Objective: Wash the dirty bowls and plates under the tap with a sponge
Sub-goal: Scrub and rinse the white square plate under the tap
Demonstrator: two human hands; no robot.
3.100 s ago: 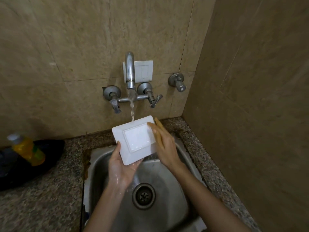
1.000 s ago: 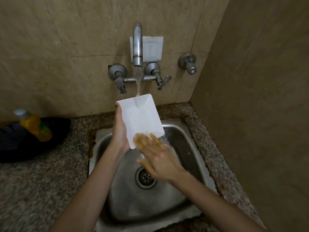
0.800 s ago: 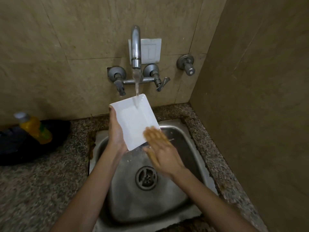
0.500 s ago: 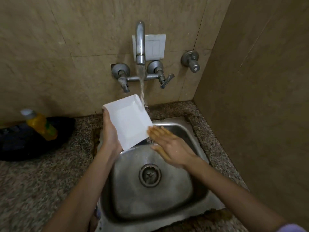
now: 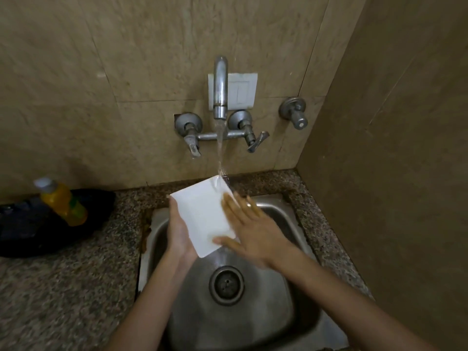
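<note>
Under the hands we see one sink [image 5: 291,312] with one drain [image 5: 226,285]. We see no dishes in it.

The left hand [image 5: 178,239] grips one white plate [image 5: 202,214] by its left edge and holds it above the sink, tilted. The right hand [image 5: 253,229] lies flat on the right side of the plate, fingers straight and spread, holding nothing. We see no sponge.

Water [image 5: 220,148] runs down onto the far corner of the plate, just past the fingertips. The plate looks white and clean, so we think it is near the end of its rinse. After that it needs a place to dry. We see no bowls and no other plates, so we cannot tell how many are left to wash.

Far to the left of the left hand, the counter [image 5: 63,287] has one yellow bottle [image 5: 62,201] on a dark thing [image 5: 25,231].

Past the hands, on the wall, is one tap [image 5: 219,89] with two handles. To the right of it is one more knob [image 5: 295,112].
</note>
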